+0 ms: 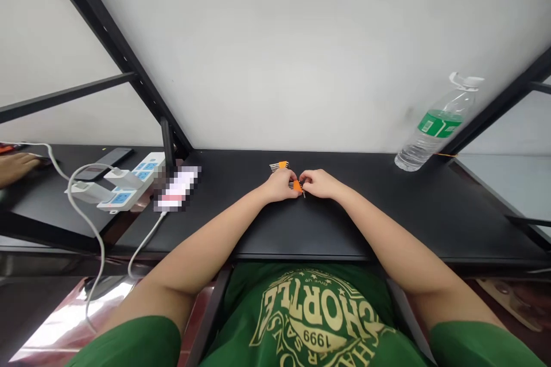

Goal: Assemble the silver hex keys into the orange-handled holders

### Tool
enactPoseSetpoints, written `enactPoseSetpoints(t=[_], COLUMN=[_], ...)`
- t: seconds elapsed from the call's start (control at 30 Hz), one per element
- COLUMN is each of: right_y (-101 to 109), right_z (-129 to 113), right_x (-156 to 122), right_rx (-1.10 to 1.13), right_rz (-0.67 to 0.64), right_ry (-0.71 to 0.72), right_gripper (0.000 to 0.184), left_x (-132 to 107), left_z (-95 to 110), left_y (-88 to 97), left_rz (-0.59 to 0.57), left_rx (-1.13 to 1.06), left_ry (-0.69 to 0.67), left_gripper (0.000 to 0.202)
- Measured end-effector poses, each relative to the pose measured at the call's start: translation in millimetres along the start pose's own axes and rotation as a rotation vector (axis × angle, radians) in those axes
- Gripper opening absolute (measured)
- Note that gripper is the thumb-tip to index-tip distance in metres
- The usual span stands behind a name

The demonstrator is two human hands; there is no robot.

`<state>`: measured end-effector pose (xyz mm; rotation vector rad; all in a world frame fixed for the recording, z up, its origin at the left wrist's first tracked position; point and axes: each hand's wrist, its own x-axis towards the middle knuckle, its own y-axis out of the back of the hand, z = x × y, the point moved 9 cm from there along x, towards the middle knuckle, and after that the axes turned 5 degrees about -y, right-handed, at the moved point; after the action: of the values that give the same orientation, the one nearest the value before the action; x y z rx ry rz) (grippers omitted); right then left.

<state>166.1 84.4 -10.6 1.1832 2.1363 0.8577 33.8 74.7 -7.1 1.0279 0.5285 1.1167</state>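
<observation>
My left hand [279,186] is closed round a small orange holder [298,186] with thin metal rods, which looks like a hex key set. Past the knuckles of that hand, an orange part with a row of metal rods [279,166] shows; whether it belongs to the same holder I cannot tell. My right hand [319,183] meets the left at the holder, thumb and fingers pinched together. A thin metal rod [304,194] sticks out below its fingertips. Both hands are just above the black table [301,229], and the fingers hide much of the holder.
To the right, a clear water bottle [439,124] with a green label stands by the wall. A blurred-out phone [177,189] on a white cable lies left, beside a power strip [140,180] with chargers. Another person's hand [18,167] rests at the far left, near a dark phone [107,161].
</observation>
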Motion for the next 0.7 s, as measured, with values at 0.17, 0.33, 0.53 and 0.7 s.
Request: enactPoseSetpoints(t=[0.17, 0.33, 0.53, 0.7], right_y=[-1, -2, -7, -11], right_z=[-6, -1, 8, 10], right_x=[-3, 0, 6, 6], right_rx=[0.026, 0.159, 0.262, 0.317], right_rz=[0.016, 0.038, 0.004, -0.053], right_ry=[0.004, -0.039, -0.040, -0.025], right_gripper=[0.014, 0.030, 0.022, 0.022], left_x=[-6, -9, -10, -9], left_z=[0, 12, 21, 9], left_y=[-1.5, -3.1, 0.1, 1.2], left_rz=[0.003, 0.057, 0.155, 0.183], left_rx=[-0.052, -0.015, 0.031, -0.129], left_ry=[-0.034, -0.213, -0.294, -0.192], left_gripper=[0.047, 0.039, 0.035, 0.037])
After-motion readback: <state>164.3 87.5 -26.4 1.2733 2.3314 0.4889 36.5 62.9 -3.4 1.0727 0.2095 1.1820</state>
